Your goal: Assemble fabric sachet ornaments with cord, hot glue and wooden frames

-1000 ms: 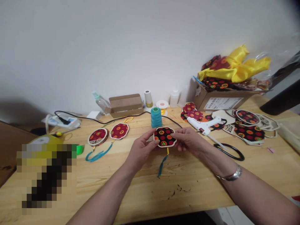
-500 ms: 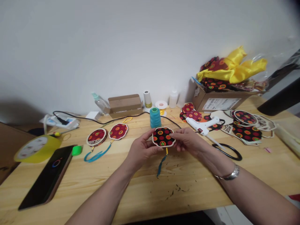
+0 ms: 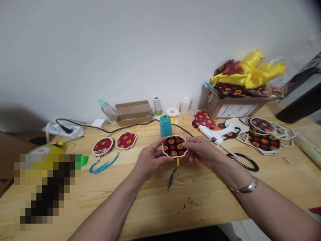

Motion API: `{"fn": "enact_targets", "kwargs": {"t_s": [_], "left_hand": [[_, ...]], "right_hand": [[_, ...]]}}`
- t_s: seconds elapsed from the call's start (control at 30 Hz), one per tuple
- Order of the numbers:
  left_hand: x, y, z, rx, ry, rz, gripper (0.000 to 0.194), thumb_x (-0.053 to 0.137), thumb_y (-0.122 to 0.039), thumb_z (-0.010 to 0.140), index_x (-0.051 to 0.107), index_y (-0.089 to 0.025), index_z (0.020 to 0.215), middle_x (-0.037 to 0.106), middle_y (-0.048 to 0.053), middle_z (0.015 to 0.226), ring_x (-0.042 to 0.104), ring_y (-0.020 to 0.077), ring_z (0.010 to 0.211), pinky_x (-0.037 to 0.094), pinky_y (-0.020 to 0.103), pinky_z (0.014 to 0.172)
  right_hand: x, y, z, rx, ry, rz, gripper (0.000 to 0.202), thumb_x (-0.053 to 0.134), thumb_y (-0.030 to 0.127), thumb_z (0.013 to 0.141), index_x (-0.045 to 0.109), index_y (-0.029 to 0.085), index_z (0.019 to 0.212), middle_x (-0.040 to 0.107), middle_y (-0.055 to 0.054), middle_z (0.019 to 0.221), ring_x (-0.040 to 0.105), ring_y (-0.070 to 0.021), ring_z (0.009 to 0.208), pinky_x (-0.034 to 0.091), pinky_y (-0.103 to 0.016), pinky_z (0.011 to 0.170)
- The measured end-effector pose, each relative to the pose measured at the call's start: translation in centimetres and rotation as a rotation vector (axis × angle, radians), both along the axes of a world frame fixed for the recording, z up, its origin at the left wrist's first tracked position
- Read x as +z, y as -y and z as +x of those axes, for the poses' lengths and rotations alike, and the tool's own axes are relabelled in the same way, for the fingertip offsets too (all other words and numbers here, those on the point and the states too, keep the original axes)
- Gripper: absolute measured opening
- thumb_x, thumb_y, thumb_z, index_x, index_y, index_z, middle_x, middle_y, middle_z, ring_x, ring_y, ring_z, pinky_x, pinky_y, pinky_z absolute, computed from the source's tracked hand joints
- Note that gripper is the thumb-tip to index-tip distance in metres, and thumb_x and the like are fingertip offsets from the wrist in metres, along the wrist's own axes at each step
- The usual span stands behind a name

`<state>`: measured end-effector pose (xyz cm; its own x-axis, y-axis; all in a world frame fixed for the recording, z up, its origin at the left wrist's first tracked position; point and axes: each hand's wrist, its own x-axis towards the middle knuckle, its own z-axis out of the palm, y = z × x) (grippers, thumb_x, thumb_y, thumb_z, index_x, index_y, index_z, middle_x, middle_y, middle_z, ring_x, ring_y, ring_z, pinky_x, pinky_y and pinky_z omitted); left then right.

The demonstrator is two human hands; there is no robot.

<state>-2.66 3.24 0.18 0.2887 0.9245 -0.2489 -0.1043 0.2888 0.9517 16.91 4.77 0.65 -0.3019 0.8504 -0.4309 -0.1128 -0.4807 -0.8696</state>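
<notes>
Between my two hands is a black ornament (image 3: 173,146) with red and orange flower patterns and a pale scalloped frame. A yellow cord and a teal tassel (image 3: 172,178) hang from its lower edge. My left hand (image 3: 152,159) grips its left side, thumb along the bottom. My right hand (image 3: 199,150) pinches the right edge, thumb on the front. A teal thread cone (image 3: 166,125) stands just behind it. To the left lie a round red ornament (image 3: 103,146) and a scalloped red ornament (image 3: 126,140), both with teal tassels.
A white glue gun (image 3: 217,134) and a black ring (image 3: 244,163) lie to the right, near stacked fabric pieces (image 3: 264,140). Behind them stands a cardboard box (image 3: 235,108) heaped with fabric. Bottles and an open small box (image 3: 134,115) line the wall. A black cable crosses the table.
Both hands and the ornament hold nearly the same place and pose. The area at the lower left, where a dark phone was visible, is now pixelated.
</notes>
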Motion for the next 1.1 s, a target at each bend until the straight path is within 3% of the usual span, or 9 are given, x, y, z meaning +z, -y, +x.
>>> {"fn": "enact_targets", "kwargs": {"t_s": [0.33, 0.5, 0.57, 0.7, 0.93, 1.1], "left_hand": [[-0.1, 0.1, -0.1, -0.009, 0.023, -0.016, 0.086, 0.081, -0.014, 0.056, 0.044, -0.019, 0.133, 0.074, 0.005, 0.090, 0.069, 0.0195, 0.079, 0.053, 0.027, 0.069], [-0.3, 0.1, 0.1, 0.038, 0.134, 0.041, 0.058, 0.078, -0.018, 0.063, 0.057, -0.019, 0.118, 0.063, 0.008, 0.121, 0.066, 0.0202, 0.094, 0.053, 0.029, 0.079], [-0.3, 0.1, 0.2, 0.061, 0.169, 0.014, 0.051, 0.074, -0.020, 0.069, 0.056, -0.017, 0.117, 0.066, 0.010, 0.115, 0.066, 0.0203, 0.093, 0.054, 0.029, 0.077], [-0.2, 0.1, 0.2, 0.036, 0.167, -0.065, 0.059, 0.073, -0.018, 0.071, 0.049, -0.018, 0.125, 0.073, 0.008, 0.090, 0.068, 0.0192, 0.078, 0.056, 0.028, 0.064], [0.3, 0.2, 0.0, -0.035, 0.218, -0.190, 0.049, 0.075, -0.015, 0.066, 0.062, -0.020, 0.113, 0.067, 0.008, 0.112, 0.068, 0.0230, 0.086, 0.059, 0.029, 0.060], [0.4, 0.2, 0.2, -0.002, 0.192, -0.270, 0.041, 0.081, -0.013, 0.058, 0.070, -0.014, 0.098, 0.073, 0.010, 0.092, 0.069, 0.0228, 0.081, 0.060, 0.030, 0.062]], "right_hand": [[0.3, 0.0, -0.1, -0.017, 0.047, -0.004, 0.021, 0.068, 0.029, 0.067, 0.057, 0.014, 0.059, 0.061, 0.000, 0.042, 0.049, -0.0059, 0.029, 0.029, -0.014, 0.028], [0.3, 0.0, -0.1, -0.008, 0.053, 0.010, 0.022, 0.069, 0.030, 0.067, 0.057, 0.014, 0.059, 0.061, 0.001, 0.043, 0.050, -0.0061, 0.030, 0.030, -0.014, 0.029], [0.2, 0.0, -0.1, -0.005, 0.067, 0.017, 0.022, 0.068, 0.030, 0.067, 0.057, 0.014, 0.058, 0.061, 0.001, 0.043, 0.050, -0.0061, 0.030, 0.030, -0.014, 0.028], [0.2, 0.1, -0.1, 0.022, 0.072, 0.041, 0.022, 0.068, 0.031, 0.066, 0.056, 0.014, 0.058, 0.059, 0.001, 0.042, 0.050, -0.0062, 0.030, 0.030, -0.015, 0.029], [-0.6, 0.1, 0.1, 0.089, 0.087, 0.073, 0.027, 0.069, 0.038, 0.065, 0.061, 0.012, 0.065, 0.062, 0.000, 0.048, 0.051, -0.0061, 0.032, 0.031, -0.015, 0.031], [-0.7, 0.1, 0.1, 0.097, 0.074, 0.078, 0.026, 0.069, 0.037, 0.065, 0.061, 0.012, 0.064, 0.063, -0.001, 0.050, 0.051, -0.0068, 0.032, 0.034, -0.017, 0.032]]}}
